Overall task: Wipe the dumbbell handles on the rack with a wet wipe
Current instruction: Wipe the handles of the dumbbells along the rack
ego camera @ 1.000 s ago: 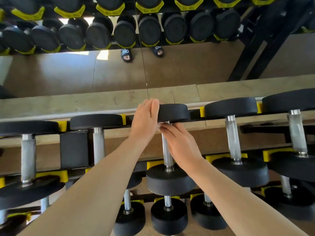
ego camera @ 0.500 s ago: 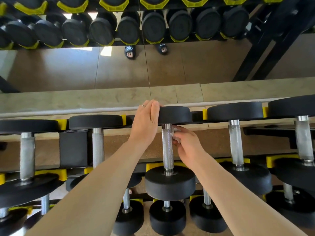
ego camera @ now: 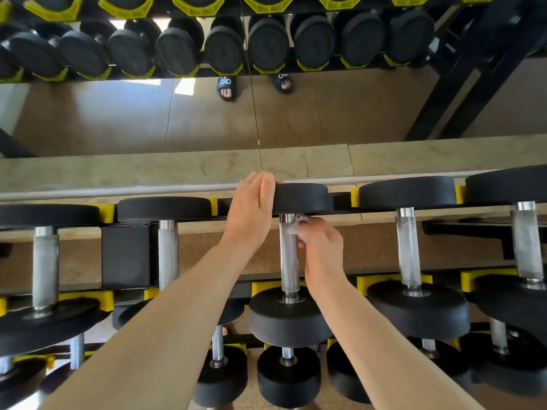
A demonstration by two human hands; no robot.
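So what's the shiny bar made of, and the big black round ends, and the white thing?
The silver dumbbell handle looks like metal: bright, with a rough crosshatched grip. The black round dumbbell head looks like matte rubber or a rubber coating, dull with no glare. The crumpled white wet wipe in the right hand looks like thin, damp cloth or paper.

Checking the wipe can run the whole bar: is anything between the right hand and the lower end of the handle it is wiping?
Nothing visible. The right hand holds the wet wipe against the top of the knurled handle; below it the handle is bare down to the near weight head. The left hand rests on the far weight head, beside that path.
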